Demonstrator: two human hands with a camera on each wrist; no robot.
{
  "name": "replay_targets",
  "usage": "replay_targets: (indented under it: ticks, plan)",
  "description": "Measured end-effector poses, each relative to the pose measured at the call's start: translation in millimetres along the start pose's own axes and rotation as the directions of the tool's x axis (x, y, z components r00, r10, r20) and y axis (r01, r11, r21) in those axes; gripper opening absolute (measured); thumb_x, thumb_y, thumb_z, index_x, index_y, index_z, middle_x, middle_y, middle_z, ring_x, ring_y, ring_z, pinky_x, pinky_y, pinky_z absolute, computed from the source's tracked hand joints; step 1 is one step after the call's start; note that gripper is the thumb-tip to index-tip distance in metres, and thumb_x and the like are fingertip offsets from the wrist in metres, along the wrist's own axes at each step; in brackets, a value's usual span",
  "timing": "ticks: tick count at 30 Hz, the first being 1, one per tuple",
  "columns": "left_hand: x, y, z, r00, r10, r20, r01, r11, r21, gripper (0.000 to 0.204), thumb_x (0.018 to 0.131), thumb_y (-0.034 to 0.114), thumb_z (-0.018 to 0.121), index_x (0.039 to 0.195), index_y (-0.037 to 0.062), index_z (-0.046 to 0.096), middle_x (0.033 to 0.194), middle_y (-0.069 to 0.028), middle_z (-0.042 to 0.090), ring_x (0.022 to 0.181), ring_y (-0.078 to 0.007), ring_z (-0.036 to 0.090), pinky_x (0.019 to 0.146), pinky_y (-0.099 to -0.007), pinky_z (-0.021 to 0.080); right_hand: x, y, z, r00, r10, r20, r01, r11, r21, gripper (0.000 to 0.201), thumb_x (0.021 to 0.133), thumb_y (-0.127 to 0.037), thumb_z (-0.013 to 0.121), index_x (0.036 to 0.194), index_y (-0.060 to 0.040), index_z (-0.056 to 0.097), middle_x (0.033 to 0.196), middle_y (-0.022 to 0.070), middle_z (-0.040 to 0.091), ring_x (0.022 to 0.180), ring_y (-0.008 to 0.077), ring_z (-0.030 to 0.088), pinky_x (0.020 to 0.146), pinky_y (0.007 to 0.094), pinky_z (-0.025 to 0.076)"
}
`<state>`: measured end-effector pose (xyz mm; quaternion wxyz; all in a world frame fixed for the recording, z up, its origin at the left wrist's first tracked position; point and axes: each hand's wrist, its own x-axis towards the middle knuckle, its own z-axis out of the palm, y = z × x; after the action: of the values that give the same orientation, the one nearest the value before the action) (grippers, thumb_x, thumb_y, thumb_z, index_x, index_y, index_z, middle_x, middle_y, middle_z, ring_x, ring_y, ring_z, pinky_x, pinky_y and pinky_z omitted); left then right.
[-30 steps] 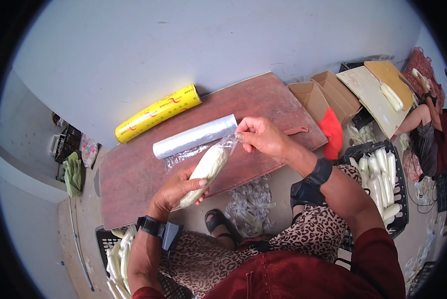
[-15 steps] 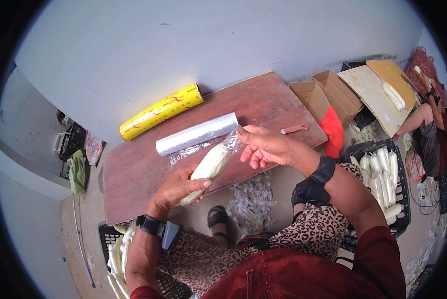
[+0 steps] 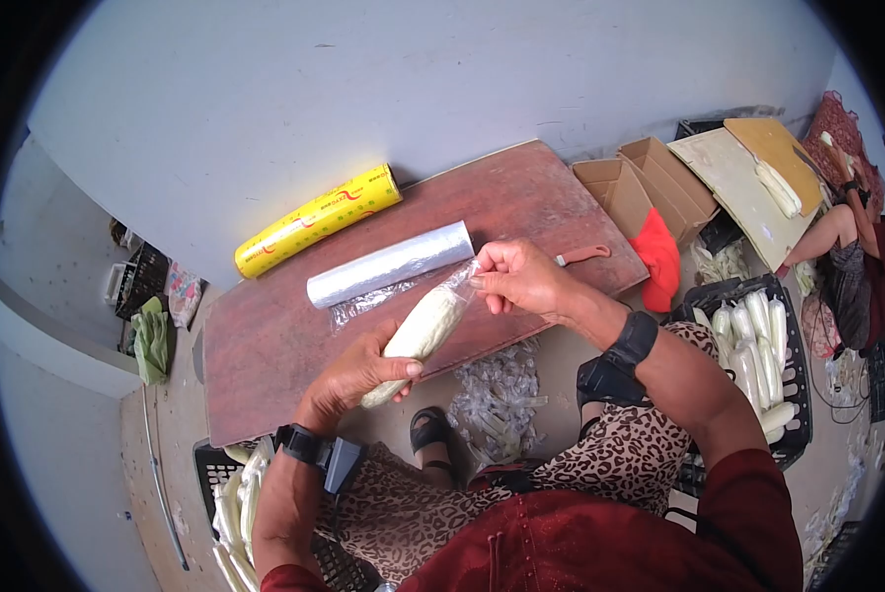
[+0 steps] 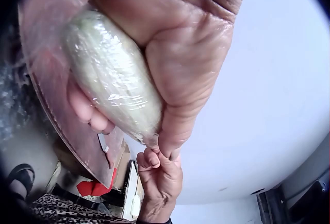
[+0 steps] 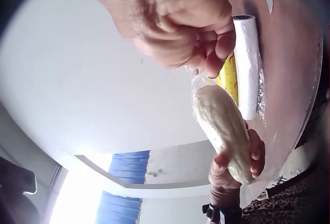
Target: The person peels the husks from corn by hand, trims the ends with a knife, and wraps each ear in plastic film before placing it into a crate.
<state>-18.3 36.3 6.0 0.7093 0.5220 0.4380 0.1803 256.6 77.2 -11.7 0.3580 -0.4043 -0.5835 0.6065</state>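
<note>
A long, pale vegetable with a ridged surface [image 3: 426,332], wrapped in clear plastic film, lies tilted over the table's front edge. My left hand [image 3: 357,372] grips its lower half, thumb on top and fingers underneath. At the upper end, my right hand [image 3: 524,280] pinches the gathered film [image 5: 198,81] between thumb and fingers. Glossy film wraps the vegetable [image 4: 114,74] in the left wrist view, and the right hand [image 4: 161,180] shows beyond its tip. Behind the hands, a roll of cling film [image 3: 391,264] rests on the table with a loose edge hanging from it.
On the reddish table [image 3: 255,365] lie a yellow printed roll [image 3: 316,219] and a knife [image 3: 585,255]. Crates of wrapped pale vegetables stand at the right [image 3: 755,345] and lower left [image 3: 233,508]. Plastic scraps [image 3: 497,400] cover the floor. Another person [image 3: 850,257] sits far right.
The right hand held the film end, then spread its fingers half a second ago, and now pinches the film again. The left hand keeps its grip with little movement.
</note>
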Motion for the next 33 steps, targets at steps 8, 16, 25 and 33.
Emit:
replay_targets:
  ticks: [8, 16, 25, 33]
  plan:
    - [6, -1, 0, 0.999, 0.044, 0.017, -0.042, 0.996, -0.080, 0.054, 0.080, 0.023, 0.079, 0.120, 0.0024, 0.049, 0.083, -0.0042, 0.062, 0.070, -0.0106, 0.061, 0.061, -0.0238, 0.050, 6, 5, -7, 0.987, -0.154, -0.038, 0.147, 0.978, -0.147, 0.006, 0.093, -0.005, 0.057, 0.093, 0.0005, 0.058, 0.072, 0.0028, 0.061, 0.057, 0.0080, 0.058, 0.049, 0.0242, 0.046]
    - [4, 0, -1, 0.994, 0.074, -0.084, -0.073, 0.997, 0.007, 0.048, 0.080, 0.022, 0.079, 0.115, 0.0045, 0.051, 0.087, -0.0033, 0.060, 0.071, -0.0105, 0.059, 0.064, -0.0247, 0.049, -9, -13, -14, 0.978, 0.200, -0.063, -0.196, 0.978, 0.070, 0.065, 0.093, -0.055, 0.053, 0.120, 0.0036, 0.046, 0.085, 0.0125, 0.059, 0.056, 0.0088, 0.058, 0.044, 0.0200, 0.045]
    - [11, -7, 7, 0.930, 0.343, -0.131, -0.185, 0.745, 0.641, 0.059, 0.073, 0.025, 0.084, 0.115, 0.0009, 0.051, 0.096, -0.0096, 0.064, 0.083, -0.0245, 0.063, 0.077, -0.0346, 0.051, -3, 0, 6, 0.926, 0.367, 0.089, -0.378, 0.907, 0.187, 0.085, 0.087, -0.071, 0.050, 0.120, 0.0073, 0.046, 0.078, 0.0112, 0.055, 0.050, 0.0083, 0.055, 0.035, 0.0200, 0.040]
    - [11, -2, 20, 0.930, 0.309, -0.199, -0.046, 0.635, 0.771, 0.063, 0.070, 0.027, 0.085, 0.117, 0.0012, 0.051, 0.099, -0.0165, 0.065, 0.096, -0.0238, 0.063, 0.082, -0.0346, 0.050, 4, 21, 8, 0.961, 0.258, -0.105, -0.252, 0.966, 0.061, 0.022, 0.094, -0.022, 0.063, 0.092, -0.0013, 0.058, 0.075, 0.0047, 0.059, 0.053, 0.0071, 0.055, 0.041, 0.0213, 0.042]
